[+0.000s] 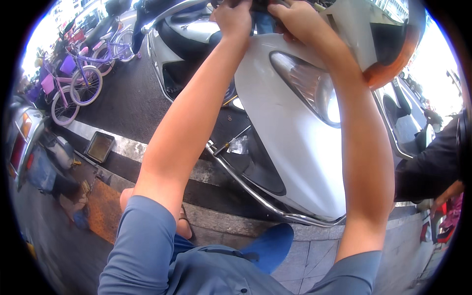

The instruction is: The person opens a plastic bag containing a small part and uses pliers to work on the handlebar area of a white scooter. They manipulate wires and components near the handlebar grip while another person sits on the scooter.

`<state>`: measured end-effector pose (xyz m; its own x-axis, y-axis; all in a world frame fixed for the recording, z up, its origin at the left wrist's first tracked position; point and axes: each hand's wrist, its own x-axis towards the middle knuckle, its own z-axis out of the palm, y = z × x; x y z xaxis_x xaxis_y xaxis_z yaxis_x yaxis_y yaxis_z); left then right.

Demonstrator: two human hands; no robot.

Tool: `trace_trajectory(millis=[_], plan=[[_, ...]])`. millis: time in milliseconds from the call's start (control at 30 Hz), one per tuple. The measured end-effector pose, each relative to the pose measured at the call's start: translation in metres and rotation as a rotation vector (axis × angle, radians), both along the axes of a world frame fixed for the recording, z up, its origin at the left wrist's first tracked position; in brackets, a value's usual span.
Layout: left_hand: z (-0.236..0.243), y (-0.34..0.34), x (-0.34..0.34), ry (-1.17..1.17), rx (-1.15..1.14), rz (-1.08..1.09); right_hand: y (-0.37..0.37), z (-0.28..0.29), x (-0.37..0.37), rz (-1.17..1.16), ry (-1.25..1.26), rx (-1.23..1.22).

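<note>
Both bare hands are raised to the top of a white plastic motor scooter front panel (290,142), where a dark part of the handlebar area (260,6) sits at the upper edge of the view. Left hand (233,17) rests its fingers on that dark part, just left of the panel's crest; whether it is clenched round anything cannot be told, as the fingertips run out of view. Right hand (295,19) lies beside it, fingers curled over the same dark part, its grip equally cut off. Below the hands, on the panel, sits a clear teardrop headlight (309,86). Right of the panel hangs an orange and black helmet (393,49). Under the panel runs a chrome tube guard (255,194). Far left of the panel stand purple and pink bicycles (78,78) on the dark road.
</note>
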<state>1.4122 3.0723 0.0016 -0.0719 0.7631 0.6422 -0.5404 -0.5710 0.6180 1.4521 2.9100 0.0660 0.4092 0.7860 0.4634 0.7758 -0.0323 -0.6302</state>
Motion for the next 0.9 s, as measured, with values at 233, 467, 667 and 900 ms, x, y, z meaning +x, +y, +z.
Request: trace_trajectory(millis=[233,467,667,900], plan=[[-0.01,0.004,-0.003,0.09,-0.045,0.043,-0.008,0.006,0.001,-0.033,-0.117,-0.137],[-0.006,0.011,0.005,0.113,0.041,0.222,0.012,0.015,0.014,-0.044,-0.063,-0.214],[-0.01,0.003,0.003,0.121,0.026,0.135,0.011,0.012,0.009,-0.027,0.072,-0.222],[-0.006,-0.001,0.001,0.066,0.015,0.142,0.014,0.014,0.003,-0.09,0.144,-0.217]])
